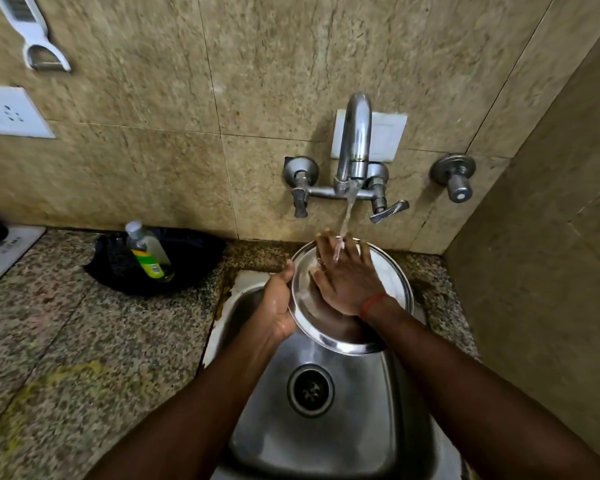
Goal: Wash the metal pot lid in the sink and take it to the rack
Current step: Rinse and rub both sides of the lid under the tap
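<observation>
The metal pot lid (392,271) is held tilted over the sink (264,427), under the stream from the tap (355,133). Its left rim is gripped by the left hand (278,306), while the right hand (347,282) is laid flat on its face, fingers straight and spread. The lid is a thin, round, polished steel disc with a raised rim. It is judged light and stiff but slippery when wet, so it is best taken at the rim. The counter (84,323) is speckled granite.
</observation>
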